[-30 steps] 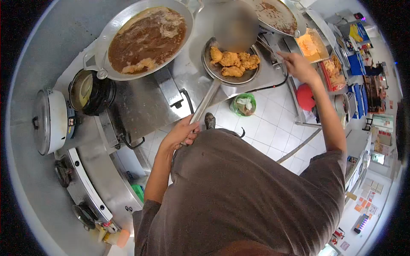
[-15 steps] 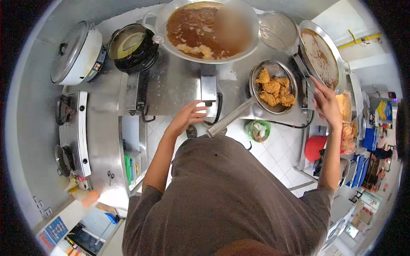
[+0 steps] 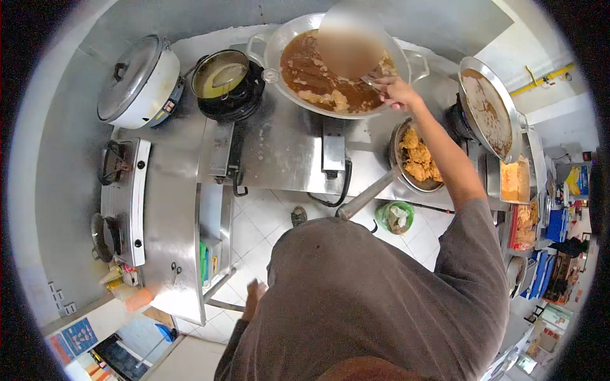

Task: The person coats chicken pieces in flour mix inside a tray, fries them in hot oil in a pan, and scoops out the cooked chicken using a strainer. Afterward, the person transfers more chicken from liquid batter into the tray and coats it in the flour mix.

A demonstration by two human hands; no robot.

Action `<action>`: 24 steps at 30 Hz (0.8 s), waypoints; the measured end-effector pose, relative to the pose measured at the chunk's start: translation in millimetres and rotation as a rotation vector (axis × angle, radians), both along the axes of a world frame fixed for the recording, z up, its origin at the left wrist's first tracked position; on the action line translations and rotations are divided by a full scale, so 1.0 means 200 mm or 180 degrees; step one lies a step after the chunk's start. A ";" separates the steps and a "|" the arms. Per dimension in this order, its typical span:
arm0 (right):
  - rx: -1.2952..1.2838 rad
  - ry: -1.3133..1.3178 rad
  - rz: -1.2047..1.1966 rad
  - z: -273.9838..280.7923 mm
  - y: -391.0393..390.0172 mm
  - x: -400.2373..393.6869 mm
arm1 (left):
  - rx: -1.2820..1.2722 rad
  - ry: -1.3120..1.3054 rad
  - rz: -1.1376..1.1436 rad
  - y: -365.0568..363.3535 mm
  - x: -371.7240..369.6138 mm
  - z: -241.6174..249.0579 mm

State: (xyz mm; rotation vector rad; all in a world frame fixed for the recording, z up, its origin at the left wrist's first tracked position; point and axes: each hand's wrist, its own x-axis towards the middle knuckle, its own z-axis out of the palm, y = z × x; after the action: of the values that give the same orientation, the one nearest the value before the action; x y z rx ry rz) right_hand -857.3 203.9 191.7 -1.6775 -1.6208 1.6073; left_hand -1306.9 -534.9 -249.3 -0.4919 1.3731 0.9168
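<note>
My right hand (image 3: pixel 399 94) is closed around the handle of a wire skimmer (image 3: pixel 370 80) over the right side of the large wok (image 3: pixel 274 89). A blurred patch hides the skimmer's head. Brown frying oil (image 3: pixel 297 71) fills the wok, with pale battered pieces (image 3: pixel 330 99) floating near its front rim. Below my right forearm, golden fried chicken (image 3: pixel 417 155) lies in a long-handled strainer (image 3: pixel 368 193), partly covered by the arm. My left hand (image 3: pixel 255 296) hangs low beside my body, its fingers mostly hidden.
A second wok of oil (image 3: pixel 486 105) stands at the right, with trays of food (image 3: pixel 515 181) nearer me. A black pot (image 3: pixel 232 101) and a lidded white cooker (image 3: pixel 152 86) stand left. Scissors (image 3: pixel 175 272) lie on the left counter; a green-lined bin (image 3: pixel 395 217) sits below.
My right hand has swung left with the skimmer, from beside the second wok to over the large wok. My left hand has dropped from the counter's front edge to my side.
</note>
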 end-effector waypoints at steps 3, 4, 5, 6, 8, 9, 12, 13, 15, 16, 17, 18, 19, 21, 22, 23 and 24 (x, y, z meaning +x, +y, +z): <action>-0.0321 0.0705 -0.0173 -0.14 0.08 -0.13 | -0.0240 0.0310 -0.0183 -0.11 0.03 0.00; -0.0419 0.1032 -0.0294 -0.20 0.11 -0.16 | -0.0231 0.0317 -0.0172 -0.09 0.03 0.00; -0.0495 0.1307 -0.0442 -0.22 0.11 -0.21 | -0.0212 0.0337 -0.0173 -0.07 0.04 0.00; -0.0566 0.1581 -0.0591 -0.24 0.10 -0.27 | -0.0187 0.0357 -0.0171 -0.05 0.03 0.00; -0.0548 0.2074 -0.1031 -0.24 0.04 -0.46 | -0.0122 0.0401 -0.0216 0.01 0.01 -0.01; -0.0549 0.2177 -0.1054 -0.25 0.04 -0.48 | -0.0084 0.0420 -0.0237 0.04 0.00 -0.01; -0.0522 0.2382 -0.1211 -0.30 0.05 -0.52 | 0.0023 0.0499 -0.0329 0.14 -0.04 -0.02; -0.0504 0.2389 -0.1165 -0.29 0.05 -0.52 | 0.0063 0.0528 -0.0367 0.17 -0.07 -0.03; -0.0455 0.2394 -0.1098 -0.24 0.02 -0.49 | 0.0154 0.0620 -0.0457 0.24 -0.13 -0.05; -0.0475 0.2382 -0.1172 -0.21 0.00 -0.48 | 0.0202 0.0651 -0.0483 0.28 -0.17 -0.06; -0.0493 0.2366 -0.1256 -0.19 -0.03 -0.46 | 0.0251 0.0678 -0.0524 0.32 -0.21 -0.06; -0.0511 0.2347 -0.1353 -0.15 -0.07 -0.44 | 0.0328 0.0703 -0.0619 0.37 -0.25 -0.06; -0.0426 0.2278 -0.1302 -0.14 -0.11 -0.40 | 0.0451 0.0702 -0.0746 0.42 -0.33 -0.04; -0.0254 0.2127 -0.1242 -0.11 -0.19 -0.31 | 0.1028 0.0602 -0.1294 0.50 -0.48 -0.01; -0.0200 0.2032 -0.1266 -0.04 -0.27 -0.28 | 0.1680 0.0488 -0.1705 0.53 -0.55 0.02; -0.0204 0.2078 -0.1227 0.00 -0.32 -0.23 | 0.2085 0.0396 -0.2022 0.53 -0.62 0.00; -0.0212 0.2122 -0.1201 0.01 -0.38 -0.16 | 0.2486 -0.0354 -0.1673 0.54 -0.70 -0.01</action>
State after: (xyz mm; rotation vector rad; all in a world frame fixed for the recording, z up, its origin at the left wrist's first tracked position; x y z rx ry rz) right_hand -888.6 128.4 194.5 -1.1812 -0.8764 1.7622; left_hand -1446.2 -427.8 -252.3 0.3945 0.8725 0.8814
